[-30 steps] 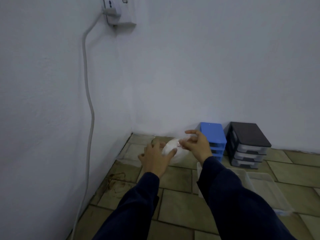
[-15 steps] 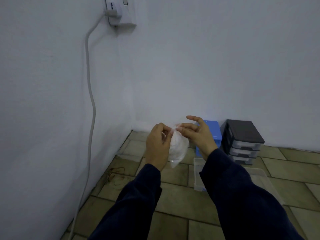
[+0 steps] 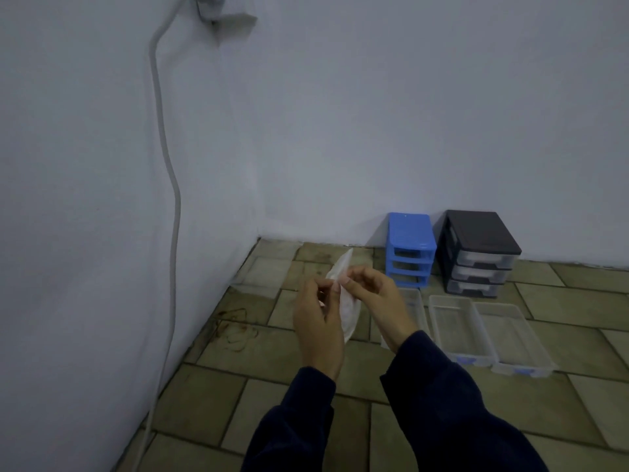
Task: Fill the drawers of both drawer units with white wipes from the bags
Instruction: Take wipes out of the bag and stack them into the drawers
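Pinching the bag (image 3: 347, 301) top between left hand (image 3: 318, 318) and right hand (image 3: 374, 298), each grip tight, I should peel its mouth apart gently.

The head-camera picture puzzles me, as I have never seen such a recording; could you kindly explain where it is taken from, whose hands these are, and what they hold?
There is no machine here. A person wears a wide camera on the head, looking forward and down at their own arms in dark blue sleeves. The left hand and right hand together pinch the top of a small clear plastic bag of white wipes, held in the air. On the tiled floor, against the wall, stand a small blue plastic drawer unit with its slots empty and a black drawer unit with clear drawers in place. Clear plastic drawers lie on the floor in front of them.
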